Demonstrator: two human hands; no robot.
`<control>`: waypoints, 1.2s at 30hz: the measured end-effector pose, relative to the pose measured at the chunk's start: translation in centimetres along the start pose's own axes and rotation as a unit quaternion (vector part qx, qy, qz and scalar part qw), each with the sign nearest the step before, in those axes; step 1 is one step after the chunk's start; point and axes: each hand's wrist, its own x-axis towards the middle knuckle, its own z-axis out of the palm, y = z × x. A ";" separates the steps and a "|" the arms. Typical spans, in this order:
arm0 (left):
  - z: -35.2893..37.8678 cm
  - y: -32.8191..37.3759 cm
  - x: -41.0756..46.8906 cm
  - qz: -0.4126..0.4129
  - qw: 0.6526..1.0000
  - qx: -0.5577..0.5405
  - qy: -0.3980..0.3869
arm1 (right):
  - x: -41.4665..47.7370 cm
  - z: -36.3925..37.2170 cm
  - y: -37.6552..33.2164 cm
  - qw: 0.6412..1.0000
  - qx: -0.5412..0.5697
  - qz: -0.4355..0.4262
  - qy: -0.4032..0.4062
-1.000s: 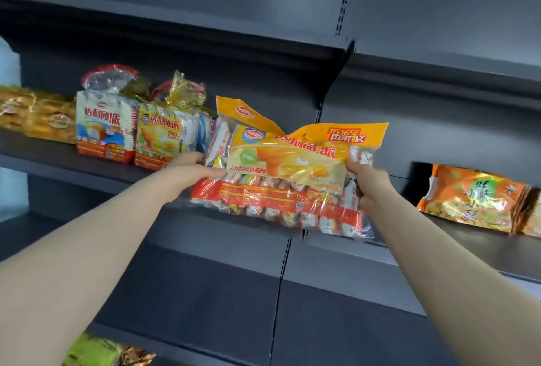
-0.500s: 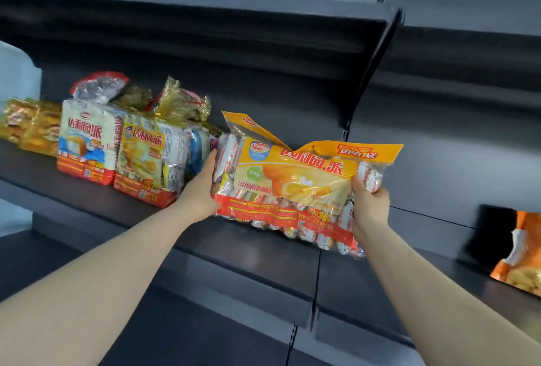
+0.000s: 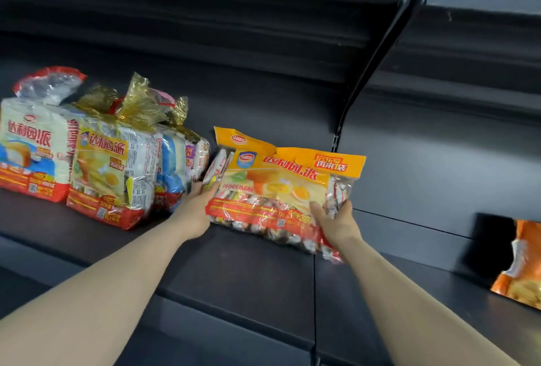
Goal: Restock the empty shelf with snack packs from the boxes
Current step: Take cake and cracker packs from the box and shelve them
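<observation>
A large orange and yellow snack pack [image 3: 275, 187] full of small wrapped cakes stands tilted on the dark shelf [image 3: 234, 272], just right of the row of packs. My left hand [image 3: 196, 207] grips its left edge and my right hand [image 3: 336, 219] grips its lower right corner. The pack's bottom rests on or just above the shelf board; I cannot tell which. Its orange header leans toward the back panel.
A row of upright snack packs [image 3: 99, 172] fills the shelf's left part, a blue and white one [image 3: 29, 149] at its end. An orange bag [image 3: 524, 272] lies on the neighbouring shelf at the right. An upright post [image 3: 339, 131] divides the two bays. Another shelf board hangs overhead.
Both hands carried the orange pack forward and down onto the shelf, closer to the row of packs. The view shifted left and nearer.
</observation>
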 end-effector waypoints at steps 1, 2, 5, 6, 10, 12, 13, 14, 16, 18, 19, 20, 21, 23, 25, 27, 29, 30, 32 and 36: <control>0.0 0.0 -0.2 -0.004 1.000 0.010 -0.003 | -0.3 0.1 0.2 1.000 -0.012 -0.010 0.008; -0.2 0.3 -0.4 -0.009 1.000 0.021 -0.003 | -0.5 0.2 0.3 0.999 -0.020 -0.018 0.020; -0.9 1.3 -1.1 -0.005 1.000 0.026 0.015 | -1.6 0.6 0.4 0.994 -0.062 -0.046 0.075; -1.2 1.8 -1.6 0.000 1.000 0.018 0.021 | -2.3 0.7 0.4 0.989 -0.091 -0.065 0.096; -2.0 3.3 -4.3 0.015 0.999 -0.037 0.037 | -5.5 1.0 -0.5 0.959 -0.214 -0.139 0.121; -2.5 3.9 -5.7 0.026 0.998 -0.049 0.043 | -7.3 1.0 -1.4 0.956 -0.237 -0.139 0.102; -2.7 4.1 -6.3 0.030 0.997 -0.055 0.048 | -7.9 1.1 -1.7 0.956 -0.241 -0.144 0.090; -3.1 4.3 -7.1 0.036 0.996 -0.058 0.048 | -8.8 1.0 -2.1 0.955 -0.244 -0.149 0.081; -4.0 4.8 -9.0 0.061 0.995 -0.069 0.041 | -10.9 0.7 -2.9 0.948 -0.258 -0.167 0.076; -4.9 5.2 -11.3 0.092 0.993 -0.067 0.043 | -13.4 0.5 -3.5 0.938 -0.277 -0.194 0.082; -5.5 5.4 -12.6 0.107 0.991 -0.064 0.051 | -14.8 0.3 -3.9 0.931 -0.284 -0.211 0.086; -6.1 5.6 -14.0 0.122 0.989 -0.063 0.060 | -16.2 0.2 -4.4 0.926 -0.290 -0.227 0.087; -6.7 5.8 -15.4 0.136 0.986 -0.069 0.068 | -17.7 0.1 -4.7 0.919 -0.295 -0.244 0.090; -7.7 6.1 -18.7 0.157 0.981 -0.085 0.077 | -20.7 -0.1 -5.1 0.901 -0.314 -0.281 0.103; -8.4 6.0 -21.9 0.176 0.977 -0.088 0.079 | -23.7 -0.4 -5.1 0.887 -0.321 -0.311 0.118; -8.6 5.7 -24.8 0.192 0.975 -0.087 0.076 | -26.6 -0.6 -4.7 0.877 -0.324 -0.331 0.129; -8.5 5.3 -27.6 0.201 0.973 -0.087 0.073 | -29.4 -0.7 -3.9 0.867 -0.330 -0.346 0.137; -8.3 5.1 -28.8 0.201 0.973 -0.089 0.071 | -30.7 -0.8 -3.5 0.865 -0.330 -0.353 0.135; -7.8 4.7 -31.6 0.196 0.974 -0.094 0.063 | -33.5 -0.8 -2.4 0.864 -0.330 -0.360 0.119; -6.2 3.7 -36.5 0.193 0.974 -0.101 0.059 | -38.4 -0.7 0.0 0.871 -0.325 -0.358 0.087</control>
